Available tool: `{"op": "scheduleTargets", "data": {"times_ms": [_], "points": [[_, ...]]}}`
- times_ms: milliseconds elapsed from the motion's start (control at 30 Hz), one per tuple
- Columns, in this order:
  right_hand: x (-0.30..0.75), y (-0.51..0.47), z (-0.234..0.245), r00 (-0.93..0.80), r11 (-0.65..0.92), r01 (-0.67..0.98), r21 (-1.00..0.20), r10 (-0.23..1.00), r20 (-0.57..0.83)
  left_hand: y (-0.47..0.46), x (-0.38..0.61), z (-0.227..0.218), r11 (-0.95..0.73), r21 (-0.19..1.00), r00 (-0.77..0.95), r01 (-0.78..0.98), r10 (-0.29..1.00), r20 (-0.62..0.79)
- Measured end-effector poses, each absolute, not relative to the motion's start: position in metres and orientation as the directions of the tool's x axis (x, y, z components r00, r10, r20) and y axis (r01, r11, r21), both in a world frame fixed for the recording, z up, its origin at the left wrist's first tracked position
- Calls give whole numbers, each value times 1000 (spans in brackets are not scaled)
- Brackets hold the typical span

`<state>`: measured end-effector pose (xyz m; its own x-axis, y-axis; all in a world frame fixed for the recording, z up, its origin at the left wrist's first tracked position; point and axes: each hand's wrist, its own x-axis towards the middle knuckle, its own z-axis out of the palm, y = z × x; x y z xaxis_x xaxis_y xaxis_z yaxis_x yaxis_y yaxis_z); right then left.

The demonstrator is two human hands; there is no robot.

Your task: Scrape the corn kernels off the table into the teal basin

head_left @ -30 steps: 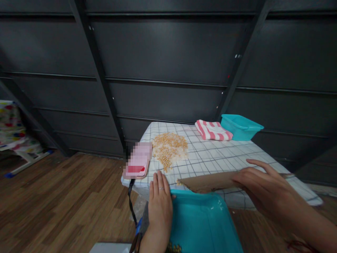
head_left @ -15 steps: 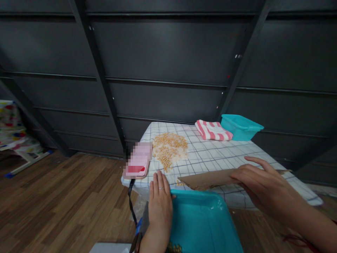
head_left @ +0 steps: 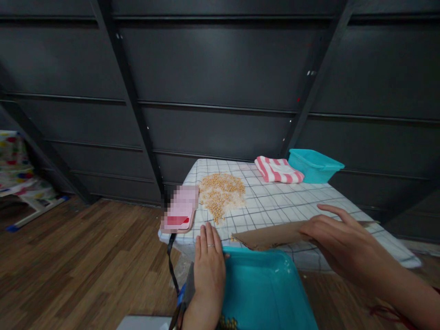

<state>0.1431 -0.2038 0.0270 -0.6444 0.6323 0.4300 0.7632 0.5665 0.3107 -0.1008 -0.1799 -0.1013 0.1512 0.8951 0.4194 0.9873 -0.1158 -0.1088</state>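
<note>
My left hand [head_left: 208,266] grips the left rim of a teal plastic tray [head_left: 264,293] held against the near edge of a table with a white checked cloth [head_left: 292,201]. My right hand [head_left: 340,245] holds a flat strip of brown cardboard [head_left: 271,236] lying on the cloth just above the tray, with its index finger stretched out. A few yellow beans [head_left: 234,239] lie at the cardboard's left tip. A larger heap of beans mixed with white grains [head_left: 222,192] sits farther back on the cloth. Some beans [head_left: 228,323] lie in the tray's near corner.
A pink phone-like object [head_left: 179,210] lies at the table's left edge, a black strap hanging below it. A red-and-white striped cloth [head_left: 277,169] and a teal tub [head_left: 314,165] sit at the far right. Dark metal panels stand behind; wood floor lies to the left.
My right hand and the cardboard have slid slightly left and back on the cloth. My left hand and the tray have stayed put.
</note>
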Motion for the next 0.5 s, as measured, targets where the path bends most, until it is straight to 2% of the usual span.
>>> {"op": "scheduleTargets", "data": {"times_ms": [500], "points": [[141,-204,20,-648,604,756,254,634,421,-180,-100,-100,-124,-96,152,988,899,410]]}}
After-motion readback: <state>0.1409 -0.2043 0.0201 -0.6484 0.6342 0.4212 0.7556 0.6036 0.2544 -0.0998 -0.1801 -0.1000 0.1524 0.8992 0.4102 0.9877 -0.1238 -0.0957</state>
